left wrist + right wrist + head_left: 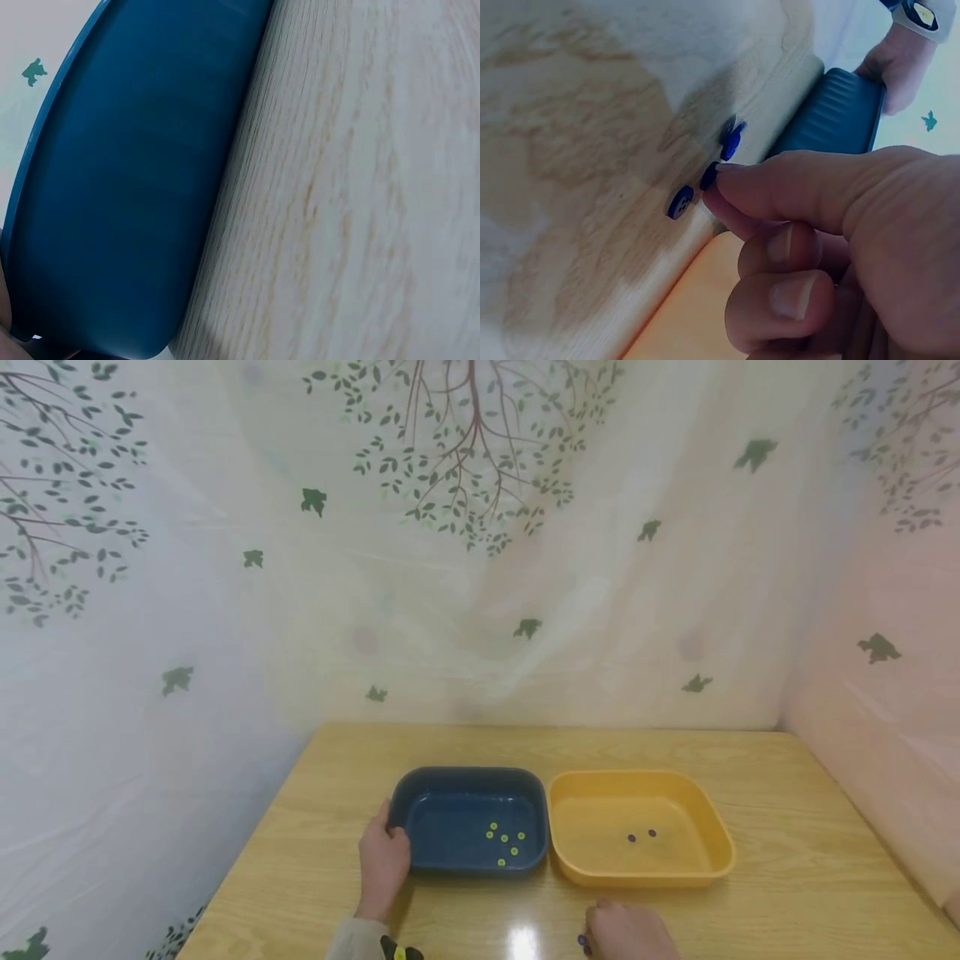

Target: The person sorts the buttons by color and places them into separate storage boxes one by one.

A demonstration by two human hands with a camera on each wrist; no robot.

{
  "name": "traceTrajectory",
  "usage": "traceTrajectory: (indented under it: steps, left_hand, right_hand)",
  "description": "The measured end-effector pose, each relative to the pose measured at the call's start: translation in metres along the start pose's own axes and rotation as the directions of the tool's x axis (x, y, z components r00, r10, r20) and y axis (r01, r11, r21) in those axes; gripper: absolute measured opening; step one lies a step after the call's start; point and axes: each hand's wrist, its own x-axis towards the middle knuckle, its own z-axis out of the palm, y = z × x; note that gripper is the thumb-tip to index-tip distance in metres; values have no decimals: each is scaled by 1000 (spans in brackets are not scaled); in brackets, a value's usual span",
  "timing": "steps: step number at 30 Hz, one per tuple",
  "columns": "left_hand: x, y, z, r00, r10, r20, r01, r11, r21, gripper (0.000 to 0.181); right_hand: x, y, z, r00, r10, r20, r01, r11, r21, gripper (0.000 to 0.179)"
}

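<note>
Head view first: the left grip (384, 857) is clamped on the blue tub (442, 835), thumb by the rim at the end nearest it. Six yellow buttons (505, 838) lie loose in there, all towards the far end from that grip. Over to the right grip (630, 931), low in the picture and cut off by the bottom edge; the yellow tub (682, 852) stands just ahead of it, two dark buttons (632, 838) inside. More loose buttons (582, 940) sit on the surface (780, 827) just left of the right grip, but what its fingertips have is hidden here.

Left wrist now: the blue tub's outer wall fills much of the picture, its inside out of sight, the surface beside it. Only a sliver of the left grip shows at the edge, so its hold can't be read from here.

Right wrist, and there it is! The right grip is narrow, thumb and forefinger pinching a held button (710, 175), with a loose one close on either side. Whether it is off the surface is hard to tell. The yellow tub is partly covered by the fingers, contents not visible.
</note>
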Motion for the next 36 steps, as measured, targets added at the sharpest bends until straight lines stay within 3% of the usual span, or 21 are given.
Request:
traceTrajectory:
  steps: [9,36]
  left_hand:
    - [1,0,1,1000,-1,-7,1,1000,-4,57]
    - [1,-2,2,1000,9,-15,-9,1000,16,56]
  right_hand:
    - [1,-1,-3,1000,16,12,-16,999,42,21]
    - [0,3,-9,998,-56,43,53,996,64,28]
